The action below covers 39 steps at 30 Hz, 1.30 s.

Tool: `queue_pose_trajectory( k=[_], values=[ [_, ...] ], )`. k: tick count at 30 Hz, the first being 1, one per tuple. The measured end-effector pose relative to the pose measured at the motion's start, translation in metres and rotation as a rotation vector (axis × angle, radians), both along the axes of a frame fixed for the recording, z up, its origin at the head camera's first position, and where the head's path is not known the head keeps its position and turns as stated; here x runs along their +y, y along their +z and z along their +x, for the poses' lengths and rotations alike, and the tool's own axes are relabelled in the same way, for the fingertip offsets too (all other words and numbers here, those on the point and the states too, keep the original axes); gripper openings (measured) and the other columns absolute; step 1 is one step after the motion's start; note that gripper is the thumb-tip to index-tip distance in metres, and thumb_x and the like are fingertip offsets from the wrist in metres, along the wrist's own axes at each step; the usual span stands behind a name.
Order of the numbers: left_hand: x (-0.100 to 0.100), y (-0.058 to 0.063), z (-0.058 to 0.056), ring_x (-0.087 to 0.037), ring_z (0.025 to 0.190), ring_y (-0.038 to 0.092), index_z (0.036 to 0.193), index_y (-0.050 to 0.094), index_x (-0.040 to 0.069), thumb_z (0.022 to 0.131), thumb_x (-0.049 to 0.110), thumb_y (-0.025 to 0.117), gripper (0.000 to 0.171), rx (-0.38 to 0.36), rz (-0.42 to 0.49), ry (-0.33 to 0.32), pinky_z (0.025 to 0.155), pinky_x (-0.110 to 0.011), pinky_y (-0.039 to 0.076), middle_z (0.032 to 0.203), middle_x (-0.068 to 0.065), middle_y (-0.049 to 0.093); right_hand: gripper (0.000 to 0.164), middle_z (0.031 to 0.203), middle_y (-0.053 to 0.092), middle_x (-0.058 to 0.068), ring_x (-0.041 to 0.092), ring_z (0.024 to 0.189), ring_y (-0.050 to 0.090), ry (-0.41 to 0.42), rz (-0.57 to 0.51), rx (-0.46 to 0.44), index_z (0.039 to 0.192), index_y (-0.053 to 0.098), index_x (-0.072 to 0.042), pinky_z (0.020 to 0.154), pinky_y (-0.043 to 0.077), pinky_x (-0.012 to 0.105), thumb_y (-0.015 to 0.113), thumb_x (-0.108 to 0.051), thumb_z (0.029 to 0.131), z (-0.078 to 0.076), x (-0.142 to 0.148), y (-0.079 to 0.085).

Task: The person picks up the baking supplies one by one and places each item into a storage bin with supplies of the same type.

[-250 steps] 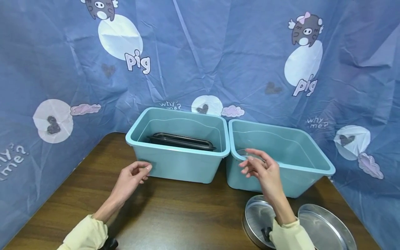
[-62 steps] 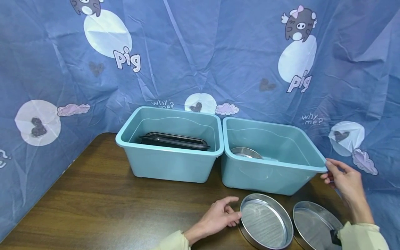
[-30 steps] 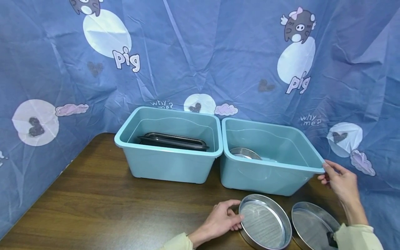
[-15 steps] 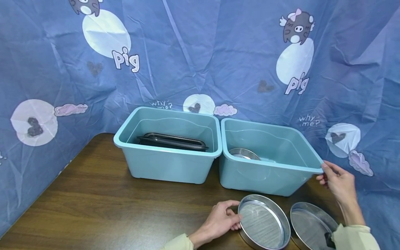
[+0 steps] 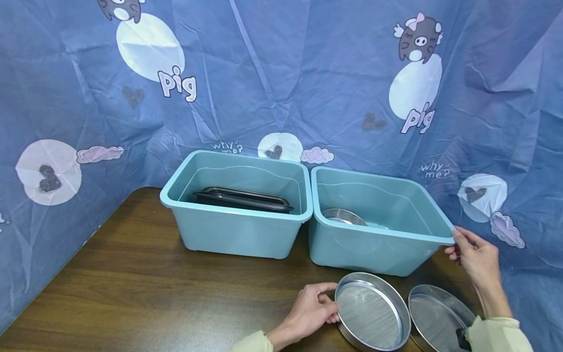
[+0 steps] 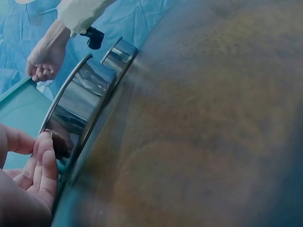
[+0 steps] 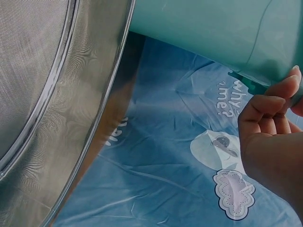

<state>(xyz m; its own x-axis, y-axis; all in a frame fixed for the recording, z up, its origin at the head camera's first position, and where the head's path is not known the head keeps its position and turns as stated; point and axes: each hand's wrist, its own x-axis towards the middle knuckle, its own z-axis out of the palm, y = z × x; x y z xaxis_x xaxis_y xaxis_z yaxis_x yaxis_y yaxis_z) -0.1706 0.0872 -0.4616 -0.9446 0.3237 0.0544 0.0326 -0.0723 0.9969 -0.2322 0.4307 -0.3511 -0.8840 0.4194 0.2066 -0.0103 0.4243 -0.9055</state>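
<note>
My left hand (image 5: 313,310) grips the left edge of a round metal sieve (image 5: 371,313), with index finger and thumb at its rim. In the left wrist view my fingertips (image 6: 45,142) meet the shiny side wall of the sieve (image 6: 78,99). At the right front corner of the right teal bin (image 5: 365,254), my right hand (image 5: 479,259) pinches the rim. The right wrist view shows these fingers curled at the bin (image 7: 208,28), the grip partly hidden. Inside that bin lies another round metal piece (image 5: 345,215), its lower part hidden.
A second sieve (image 5: 440,313) lies at the right, partly behind the right sleeve (image 5: 497,335). The left teal bin (image 5: 237,234) holds black trays (image 5: 244,199). Both bins stand side by side on the wooden table (image 5: 154,283), before a blue printed cloth (image 5: 281,73).
Since the oldest frame, my left hand has gone from the left bin to the sieve, and my right hand to the right bin's corner. In the last half second the sieve shifts very slightly.
</note>
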Motion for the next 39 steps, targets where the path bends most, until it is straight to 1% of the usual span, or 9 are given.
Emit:
queue_pose_trajectory(
  k=[4, 6, 8, 12, 15, 28, 35, 37, 39],
  values=[
    [0.0, 0.001, 0.0, -0.01, 0.056, 0.06, 0.131, 0.066, -0.006, 0.085, -0.011, 0.068, 0.046, 0.006, 0.008, 0.002, 0.054, -0.018, 0.051, 0.068, -0.006, 0.069, 0.02, 0.059, 0.064, -0.011, 0.003, 0.049, 0.059, 0.011, -0.046, 0.032, 0.125, 0.062, -0.008, 0.046, 0.046, 0.017, 0.056, -0.016, 0.107, 0.001, 0.0, 0.0],
    [-0.001, 0.003, -0.001, -0.009, 0.056, 0.06, 0.131, 0.065, -0.006, 0.085, -0.011, 0.067, 0.047, 0.014, 0.01, -0.002, 0.054, -0.017, 0.051, 0.067, -0.006, 0.069, 0.017, 0.059, 0.064, -0.011, 0.002, 0.049, 0.059, 0.012, -0.055, 0.041, 0.122, 0.062, -0.012, 0.046, 0.046, 0.017, 0.056, -0.016, 0.107, 0.001, 0.0, 0.0],
    [-0.002, 0.006, -0.001, -0.009, 0.056, 0.06, 0.131, 0.065, -0.006, 0.085, -0.012, 0.066, 0.047, 0.027, 0.01, -0.004, 0.054, -0.017, 0.051, 0.067, -0.006, 0.069, 0.021, 0.059, 0.064, -0.012, 0.003, 0.049, 0.059, 0.009, -0.049, 0.039, 0.126, 0.061, -0.008, 0.046, 0.046, 0.017, 0.056, -0.016, 0.107, 0.001, 0.0, 0.0],
    [-0.004, 0.012, -0.002, -0.009, 0.057, 0.061, 0.131, 0.065, -0.007, 0.085, -0.012, 0.065, 0.046, 0.052, 0.01, -0.008, 0.054, -0.017, 0.051, 0.068, -0.007, 0.07, 0.04, 0.059, 0.063, -0.013, 0.002, 0.049, 0.058, -0.004, -0.01, 0.019, 0.138, 0.051, 0.01, 0.046, 0.045, 0.017, 0.053, -0.016, 0.108, 0.001, -0.002, 0.0],
    [-0.006, 0.014, -0.001, -0.009, 0.057, 0.061, 0.132, 0.065, -0.006, 0.086, -0.012, 0.065, 0.046, 0.054, 0.003, -0.01, 0.054, -0.017, 0.051, 0.069, -0.007, 0.07, 0.044, 0.058, 0.063, -0.013, 0.002, 0.049, 0.058, -0.01, 0.0, 0.009, 0.141, 0.047, 0.014, 0.046, 0.045, 0.017, 0.052, -0.016, 0.108, 0.0, -0.002, 0.0],
    [-0.009, 0.023, 0.0, -0.008, 0.057, 0.062, 0.133, 0.064, -0.006, 0.086, -0.01, 0.066, 0.047, 0.063, 0.014, -0.022, 0.054, -0.017, 0.052, 0.068, -0.005, 0.07, 0.037, 0.059, 0.063, -0.012, 0.003, 0.049, 0.059, -0.007, -0.019, 0.02, 0.136, 0.052, 0.008, 0.046, 0.046, 0.017, 0.053, -0.016, 0.108, 0.001, -0.002, 0.0],
    [-0.009, 0.026, 0.0, -0.01, 0.058, 0.062, 0.134, 0.064, -0.004, 0.088, -0.01, 0.067, 0.047, 0.061, 0.015, -0.022, 0.055, -0.018, 0.053, 0.07, -0.008, 0.071, 0.042, 0.058, 0.063, -0.013, 0.003, 0.049, 0.059, -0.014, -0.01, 0.014, 0.14, 0.049, 0.01, 0.047, 0.046, 0.017, 0.053, -0.016, 0.109, 0.0, -0.002, -0.001],
    [-0.009, 0.029, 0.001, -0.009, 0.058, 0.063, 0.134, 0.064, -0.004, 0.088, -0.009, 0.067, 0.047, 0.062, 0.021, -0.025, 0.056, -0.018, 0.053, 0.07, -0.007, 0.071, 0.039, 0.058, 0.063, -0.012, 0.003, 0.049, 0.059, -0.015, -0.014, 0.018, 0.139, 0.051, 0.008, 0.047, 0.046, 0.017, 0.053, -0.016, 0.108, 0.0, -0.002, -0.001],
    [-0.01, 0.031, 0.002, -0.008, 0.059, 0.063, 0.134, 0.064, -0.004, 0.088, -0.009, 0.066, 0.047, 0.061, 0.03, -0.03, 0.057, -0.019, 0.054, 0.07, -0.006, 0.071, 0.033, 0.058, 0.064, -0.012, 0.003, 0.049, 0.059, -0.018, -0.031, 0.027, 0.136, 0.055, 0.002, 0.047, 0.047, 0.017, 0.054, -0.016, 0.108, 0.0, -0.002, -0.001]
  ],
)
